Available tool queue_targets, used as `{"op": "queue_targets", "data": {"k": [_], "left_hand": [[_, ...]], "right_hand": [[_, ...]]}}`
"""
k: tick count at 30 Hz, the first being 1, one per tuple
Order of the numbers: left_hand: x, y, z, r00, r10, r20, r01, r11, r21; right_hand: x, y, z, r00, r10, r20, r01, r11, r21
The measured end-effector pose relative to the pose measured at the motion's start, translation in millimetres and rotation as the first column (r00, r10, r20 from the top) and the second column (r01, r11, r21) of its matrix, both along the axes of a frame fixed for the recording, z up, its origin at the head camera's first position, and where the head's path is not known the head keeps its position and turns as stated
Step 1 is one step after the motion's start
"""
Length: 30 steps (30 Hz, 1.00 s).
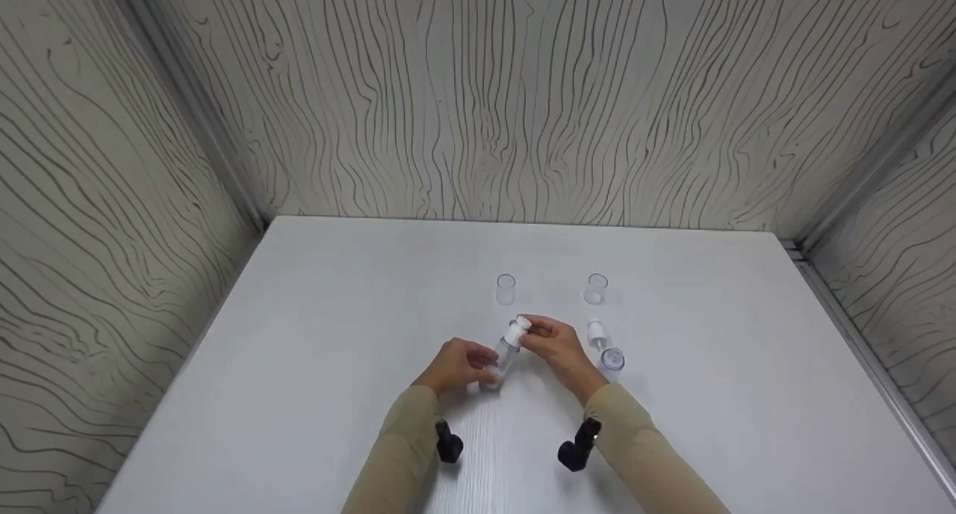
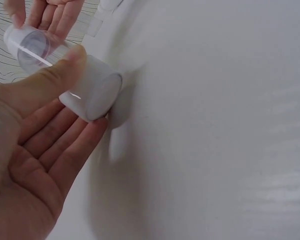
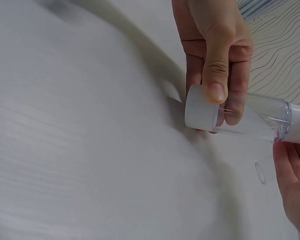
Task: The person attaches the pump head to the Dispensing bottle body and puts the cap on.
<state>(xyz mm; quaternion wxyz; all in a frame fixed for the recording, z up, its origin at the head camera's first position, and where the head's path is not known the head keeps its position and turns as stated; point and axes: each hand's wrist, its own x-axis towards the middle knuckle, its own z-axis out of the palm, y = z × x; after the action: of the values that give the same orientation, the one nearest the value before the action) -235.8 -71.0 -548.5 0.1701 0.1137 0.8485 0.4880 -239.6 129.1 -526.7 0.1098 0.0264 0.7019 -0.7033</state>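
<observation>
A clear plastic bottle [image 1: 504,358] with a white base is held tilted over the table in front of me. My left hand [image 1: 461,367] grips its lower end, thumb on one side and fingers on the other, as the left wrist view shows at the white base [image 2: 101,92]. At the upper end my right hand [image 1: 556,347] pinches the white pump top [image 1: 517,329], which sits at the bottle's mouth. In the right wrist view the clear wall [image 3: 255,112] shows between the two hands. Whether the pump top is fully seated I cannot tell.
Two small clear caps stand on the white table [image 1: 336,312] beyond my hands, a left cap [image 1: 506,290] and a right cap [image 1: 596,288]. Right of my right hand lie another white pump top [image 1: 597,333] and a second clear bottle [image 1: 612,361]. Patterned walls [image 1: 478,103] enclose the table.
</observation>
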Motion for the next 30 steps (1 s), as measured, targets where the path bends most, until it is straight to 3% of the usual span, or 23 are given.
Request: {"op": "queue_targets", "data": {"k": [11, 18, 30], "left_hand": [[-0.6, 0.7, -0.2, 1.000, -0.001, -0.006, 0.001, 1.000, 0.002], [1.3, 0.9, 1.5, 0.999, 0.015, 0.037, -0.014, 1.000, -0.020], [-0.1, 0.9, 0.2, 1.000, 0.005, 0.022, -0.004, 1.000, -0.024]], "right_hand": [[0.0, -3.8, 0.4, 0.997, -0.080, 0.012, 0.079, 0.995, 0.066], [2.8, -5.9, 0.6, 0.994, -0.105, -0.017, 0.106, 0.988, 0.108], [-0.2, -7.7, 0.5, 0.994, -0.109, 0.032, 0.108, 0.993, 0.042]]}}
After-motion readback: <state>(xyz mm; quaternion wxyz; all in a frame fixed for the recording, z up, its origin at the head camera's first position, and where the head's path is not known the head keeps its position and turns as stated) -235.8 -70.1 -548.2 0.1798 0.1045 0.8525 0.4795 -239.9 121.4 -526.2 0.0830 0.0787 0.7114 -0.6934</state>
